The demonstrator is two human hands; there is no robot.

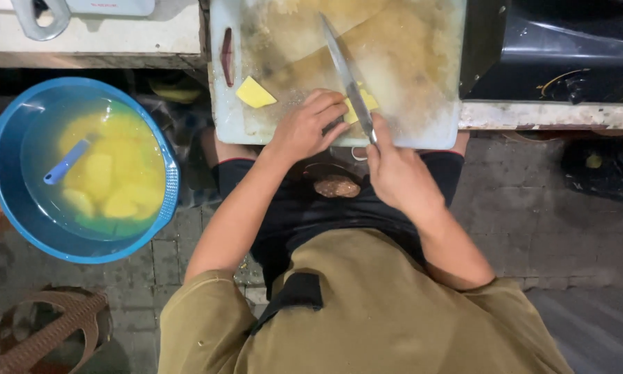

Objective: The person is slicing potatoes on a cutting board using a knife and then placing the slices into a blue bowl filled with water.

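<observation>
On cutting board (422,118), white and stained, near edge: yellow potato piece (362,105), pinned under curled left hand (306,126). Right hand (397,173): closed around the handle of the knife (346,76), blade over the piece. Second yellow slice (255,93) lies apart, left. Blue basin (6,201), lower left: water, yellow pieces, blue peeler (66,163).

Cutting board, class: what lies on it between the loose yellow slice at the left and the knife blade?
In the head view, the left hand rests on the cutting board between the yellow slice and the knife.
</observation>
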